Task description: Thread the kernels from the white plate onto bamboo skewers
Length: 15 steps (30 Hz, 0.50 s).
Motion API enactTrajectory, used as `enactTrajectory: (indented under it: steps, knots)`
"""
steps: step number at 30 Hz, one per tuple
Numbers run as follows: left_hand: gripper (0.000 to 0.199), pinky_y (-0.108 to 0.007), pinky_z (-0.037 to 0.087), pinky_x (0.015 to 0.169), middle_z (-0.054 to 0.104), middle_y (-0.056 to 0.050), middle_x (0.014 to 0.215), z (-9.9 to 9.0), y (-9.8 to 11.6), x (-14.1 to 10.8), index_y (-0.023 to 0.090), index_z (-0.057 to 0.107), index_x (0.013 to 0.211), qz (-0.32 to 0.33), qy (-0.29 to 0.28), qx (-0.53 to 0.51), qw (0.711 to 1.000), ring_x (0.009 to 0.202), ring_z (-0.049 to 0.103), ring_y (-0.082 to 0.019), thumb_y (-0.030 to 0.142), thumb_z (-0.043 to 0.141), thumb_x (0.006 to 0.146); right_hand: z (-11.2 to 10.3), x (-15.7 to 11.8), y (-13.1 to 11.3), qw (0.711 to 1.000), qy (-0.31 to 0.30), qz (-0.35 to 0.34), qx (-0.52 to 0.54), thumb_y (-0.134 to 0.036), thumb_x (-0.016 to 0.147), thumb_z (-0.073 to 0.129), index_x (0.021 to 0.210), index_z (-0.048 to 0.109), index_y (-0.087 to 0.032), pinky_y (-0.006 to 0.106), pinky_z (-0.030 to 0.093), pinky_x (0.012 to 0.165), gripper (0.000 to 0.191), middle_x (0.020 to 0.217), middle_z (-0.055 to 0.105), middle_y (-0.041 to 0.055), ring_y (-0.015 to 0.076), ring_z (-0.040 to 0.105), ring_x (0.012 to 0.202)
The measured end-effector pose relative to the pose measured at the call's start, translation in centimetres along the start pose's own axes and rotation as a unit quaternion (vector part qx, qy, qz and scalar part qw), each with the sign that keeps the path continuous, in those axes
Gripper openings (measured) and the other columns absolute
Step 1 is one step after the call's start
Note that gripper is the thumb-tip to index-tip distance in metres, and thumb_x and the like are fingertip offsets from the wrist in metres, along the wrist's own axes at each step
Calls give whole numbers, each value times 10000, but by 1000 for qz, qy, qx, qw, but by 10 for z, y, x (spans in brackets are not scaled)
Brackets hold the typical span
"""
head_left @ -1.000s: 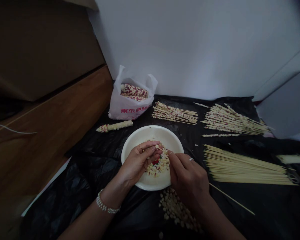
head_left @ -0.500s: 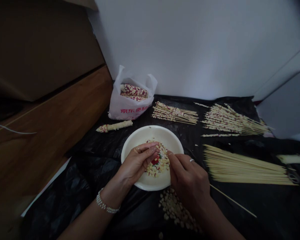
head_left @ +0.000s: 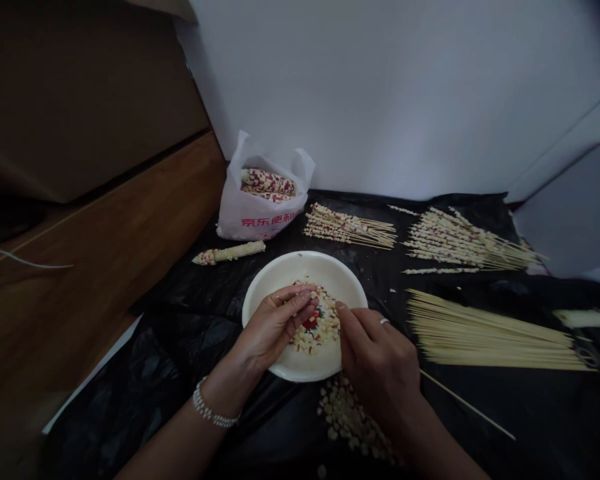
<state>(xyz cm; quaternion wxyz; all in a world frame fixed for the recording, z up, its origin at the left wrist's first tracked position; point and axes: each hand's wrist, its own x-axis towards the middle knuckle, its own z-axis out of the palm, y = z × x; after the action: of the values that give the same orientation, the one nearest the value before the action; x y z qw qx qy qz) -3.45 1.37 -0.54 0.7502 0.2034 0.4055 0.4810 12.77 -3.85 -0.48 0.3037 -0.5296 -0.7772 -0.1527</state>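
Above a white bowl [head_left: 349,280], my left hand [head_left: 273,327] is closed in a pinch, with a small pale corn kernel [head_left: 314,294] at its fingertips. My right hand [head_left: 380,353] grips a thin bamboo skewer [head_left: 467,405], whose long end sticks out behind the hand toward the lower right. The skewer's front end is mostly hidden by the fingers, which are a short gap from my left hand. Loose yellow and dark red corn kernels [head_left: 325,335] lie in the bowl over a red printed pattern.
A plastic bag [head_left: 260,223] with corn cobs [head_left: 269,181] stands behind the bowl, beside a mostly stripped cob [head_left: 237,251]. Kernel-loaded skewers [head_left: 330,225] lie in two piles. Bare skewers [head_left: 485,333] and scissors [head_left: 587,357] are right; pale bits [head_left: 350,413] lie in front.
Both hands stay nearly in place over the bowl. The skewer's rear end has dipped very slightly, and my left fingertips have shifted a little to the left.
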Motion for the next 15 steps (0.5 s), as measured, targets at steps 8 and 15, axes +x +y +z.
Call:
enactTrajectory:
  steps: [8,15]
  knots:
    - [162,-157,548,720,716,-35,821,1,0,0,117,741,828,-2,18,-2,1000,724,653,-80,108,775,670,0,-1,1,1000,-6,-11,-3,-136,898,516,1115,644,-140,256,391,615,252,780,672,43,135,589,697]
    - [163,-157,528,730,721,-37,830,2,1,-1,123,742,810,10,15,13,1000,750,648,-82,126,789,654,0,-1,1,1000,2,-18,-13,-128,895,520,1110,644,-128,263,388,615,247,795,675,48,138,581,701]
